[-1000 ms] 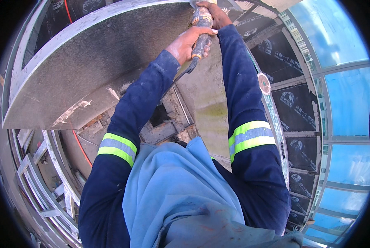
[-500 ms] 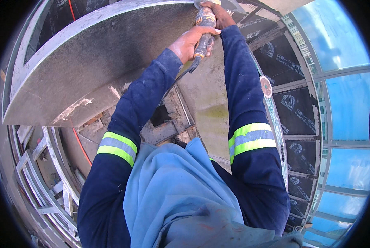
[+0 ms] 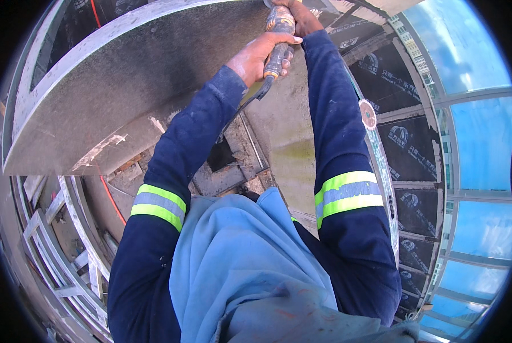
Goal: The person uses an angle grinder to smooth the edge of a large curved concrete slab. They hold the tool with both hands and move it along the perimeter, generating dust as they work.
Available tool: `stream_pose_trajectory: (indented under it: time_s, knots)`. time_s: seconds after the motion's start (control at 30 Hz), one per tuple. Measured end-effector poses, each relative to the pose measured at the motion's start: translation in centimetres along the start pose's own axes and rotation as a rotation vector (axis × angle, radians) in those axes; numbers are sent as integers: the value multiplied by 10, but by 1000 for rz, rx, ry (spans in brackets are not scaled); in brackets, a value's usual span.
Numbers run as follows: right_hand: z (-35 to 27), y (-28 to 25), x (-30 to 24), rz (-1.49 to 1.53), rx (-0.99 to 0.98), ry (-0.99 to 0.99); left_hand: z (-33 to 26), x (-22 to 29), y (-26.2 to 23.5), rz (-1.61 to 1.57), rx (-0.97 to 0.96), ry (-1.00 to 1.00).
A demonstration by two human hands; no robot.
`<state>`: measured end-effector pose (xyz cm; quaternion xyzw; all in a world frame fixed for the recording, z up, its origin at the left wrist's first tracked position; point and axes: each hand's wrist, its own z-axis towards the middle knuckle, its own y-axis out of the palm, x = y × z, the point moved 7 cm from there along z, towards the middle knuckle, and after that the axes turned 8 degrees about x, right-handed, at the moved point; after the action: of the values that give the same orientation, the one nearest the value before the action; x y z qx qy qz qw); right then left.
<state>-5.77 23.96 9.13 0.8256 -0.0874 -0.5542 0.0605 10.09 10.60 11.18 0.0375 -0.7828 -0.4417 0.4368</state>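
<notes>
Power tool [image 3: 280, 23] sits by the far edge of the gray board [image 3: 124, 86], left hand [image 3: 259, 56] curled round its back and right hand [image 3: 306, 22] round its front, seemingly guiding it, which next calls for steady holding.

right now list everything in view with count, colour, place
cylindrical power tool: one, grey and orange, top centre
curved-edged panel: one, grey, upper left
barred metal framework: one, pale grey, lower left
thin cable: two stretches, orange, left
printed sheets: several, black, right
glass panes: several, blue, far right
cloth garment: one, light blue, bottom centre
reflective-banded sleeves: two, navy, centre
left hand: one, at tool's lower end
right hand: one, at upper end
</notes>
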Motion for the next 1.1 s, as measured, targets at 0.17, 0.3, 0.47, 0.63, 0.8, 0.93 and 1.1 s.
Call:
stream_pose_trajectory:
  time_s: [0.17,0.3,0.47,0.63,0.8,0.93,1.1]
  knots:
    - [-9,8,-7,-84,74,-30,6,3,-4,6,55,30]
    - [-13,7,3,-50,58,17,-4,-3,-5,-14,14,-13]
    - [-2,6,3,-59,17,39,-1,-3,-4,39,73,56]
    - [-13,13,1,-54,27,-10,0,0,-7,47,62,44]
    - [-12,9,6,-37,-9,16,-5,-8,-5,12,57,16]
    - [0,8,1,-15,16,34,4,-2,-6,31,78,39]
    - [-9,8,12,-23,38,65,-8,-9,-8,19,73,5]
